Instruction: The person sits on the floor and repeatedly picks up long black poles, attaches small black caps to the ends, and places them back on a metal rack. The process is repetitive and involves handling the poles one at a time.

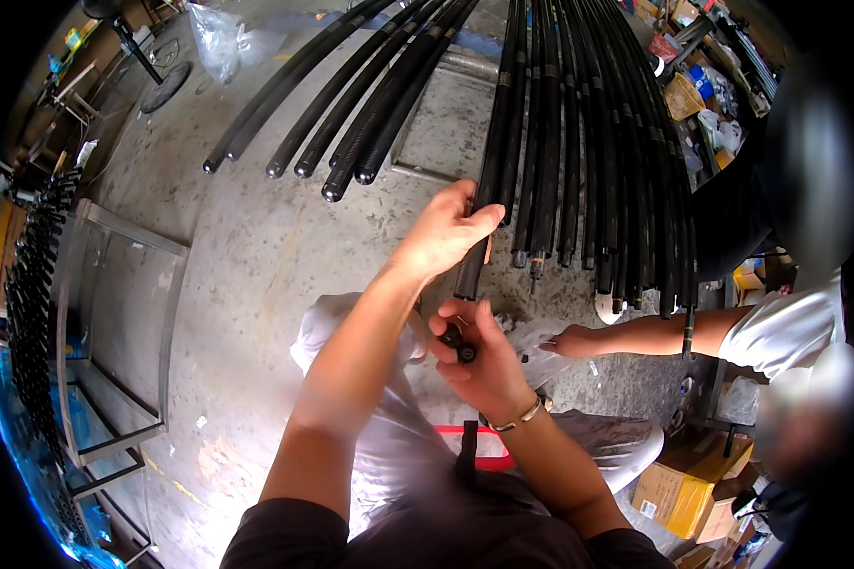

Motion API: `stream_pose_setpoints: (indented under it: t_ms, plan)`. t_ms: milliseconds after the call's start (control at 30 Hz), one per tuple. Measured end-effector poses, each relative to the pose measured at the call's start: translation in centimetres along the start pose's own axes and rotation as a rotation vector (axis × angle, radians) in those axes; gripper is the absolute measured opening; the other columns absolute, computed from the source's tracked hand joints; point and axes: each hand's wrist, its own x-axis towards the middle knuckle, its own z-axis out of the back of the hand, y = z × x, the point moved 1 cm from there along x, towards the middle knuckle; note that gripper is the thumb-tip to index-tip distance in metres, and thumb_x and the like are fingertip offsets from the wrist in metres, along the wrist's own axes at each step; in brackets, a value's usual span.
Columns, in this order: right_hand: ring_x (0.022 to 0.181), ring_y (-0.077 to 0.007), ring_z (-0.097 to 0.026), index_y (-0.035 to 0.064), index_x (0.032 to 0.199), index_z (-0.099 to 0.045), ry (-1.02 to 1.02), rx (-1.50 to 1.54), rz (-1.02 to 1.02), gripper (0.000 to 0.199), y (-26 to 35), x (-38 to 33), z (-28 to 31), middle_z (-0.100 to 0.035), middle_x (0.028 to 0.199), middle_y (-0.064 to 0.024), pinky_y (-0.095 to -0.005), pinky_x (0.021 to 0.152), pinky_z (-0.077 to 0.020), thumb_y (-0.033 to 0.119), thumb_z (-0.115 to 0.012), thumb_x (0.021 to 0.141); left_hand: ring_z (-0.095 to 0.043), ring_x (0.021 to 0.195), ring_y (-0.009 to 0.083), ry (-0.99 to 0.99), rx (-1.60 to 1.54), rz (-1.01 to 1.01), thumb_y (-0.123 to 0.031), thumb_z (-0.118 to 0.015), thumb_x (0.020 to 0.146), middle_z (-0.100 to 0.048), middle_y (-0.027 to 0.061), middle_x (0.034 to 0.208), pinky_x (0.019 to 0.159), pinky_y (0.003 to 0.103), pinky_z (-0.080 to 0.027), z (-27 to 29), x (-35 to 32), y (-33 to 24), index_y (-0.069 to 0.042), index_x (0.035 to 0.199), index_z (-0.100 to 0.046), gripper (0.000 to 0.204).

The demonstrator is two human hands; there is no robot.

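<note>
Right hand (479, 365) pinches small black cap (465, 353); left hand (443, 232) grips black rod (484, 204); brown carton (678, 488) lower right.

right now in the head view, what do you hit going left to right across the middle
rack of short black tubes → metal frame shelf → left hand gripping a long black rod → co-worker's hand → co-worker's white sleeve

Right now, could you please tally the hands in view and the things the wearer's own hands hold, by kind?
Wearer's own hands: 2, left hand and right hand
Co-worker's hand: 1
Long black tube gripped by left hand: 1
Small black round cap pinched in right hand: 1
Total: 5
</note>
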Motion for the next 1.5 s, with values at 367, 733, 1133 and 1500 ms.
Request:
stream_pose_setpoints:
  t_ms: [367,733,1133,1500]
  plan:
    - [0.063,-0.0082,-0.038,0.0026,0.114,-0.051,0.032,0.401,-0.059,0.039,0.2,1.1,1.1,-0.048,0.09,-0.0014,-0.0172,0.044,-0.0298,0.036,-0.039,0.098,-0.06,0.064,0.0371,-0.231,0.577,-0.183,-0.021,-0.063,0.081,-0.059,0.02,0.068,0.059,0.041,-0.047,-0.9,0.0,-0.9,0.0,0.094,-0.047,0.029]
    - [0.062,-0.0074,-0.039,0.0057,0.113,-0.051,0.164,0.398,-0.056,0.035,1.4,1.1,-0.2,-0.048,0.086,0.0012,-0.0163,0.044,-0.0297,0.035,-0.046,0.096,-0.049,0.065,0.0078,-0.175,0.31,-0.191,-0.014,-0.063,0.086,-0.056,0.0023,0.074,0.056,0.025,-0.042,-0.9,1.2,-2.4,0.001,0.09,-0.052,0.019]
    - [0.065,-0.0088,-0.041,0.0093,0.115,-0.051,-0.065,0.248,-0.085,0.024,0.1,-0.2,4.1,-0.05,0.086,-0.0004,-0.017,0.045,-0.0314,0.023,-0.048,0.095,-0.036,0.059,0.0096,-0.171,0.22,-0.241,-0.034,-0.064,0.085,-0.04,-0.0011,0.058,0.052,0.029,-0.034,-0.4,6.2,-3.2,0.0,0.068,-0.047,0.042]
    - [0.07,-0.0132,-0.052,0.0099,0.109,-0.051,-0.389,0.159,-0.097,0.021,-1.2,-4.3,16.5,-0.056,0.088,-0.0039,-0.0202,0.048,-0.0401,0.023,-0.052,0.093,-0.038,0.049,0.006,-0.477,0.587,-0.421,-0.052,-0.049,0.091,-0.041,-0.0038,0.053,0.045,0.025,-0.032,-0.9,6.4,-2.0,0.002,0.092,-0.064,0.055]
